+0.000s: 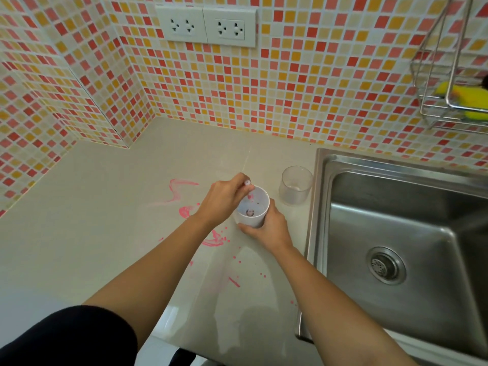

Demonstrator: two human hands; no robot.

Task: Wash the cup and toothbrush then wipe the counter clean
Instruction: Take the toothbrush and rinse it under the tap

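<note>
I see white cup (255, 222) upright on worktop (111, 220) near right edge, right hand (268, 229) wrapped round its wall. Left hand (224, 199) pinches toothbrush (249, 195) top. Brush stands near-vertical in cup, head down. Sink (320, 207) just right of cup; right hand nearer, I judge.

The head camera looks down, close, over counter (92, 220) and sink (320, 207).

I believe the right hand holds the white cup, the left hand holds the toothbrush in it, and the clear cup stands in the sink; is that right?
Nearly: the head view shows the clear cup on the counter beside the sink, not in it. The right hand does hold the white cup, the left hand the toothbrush.
</note>
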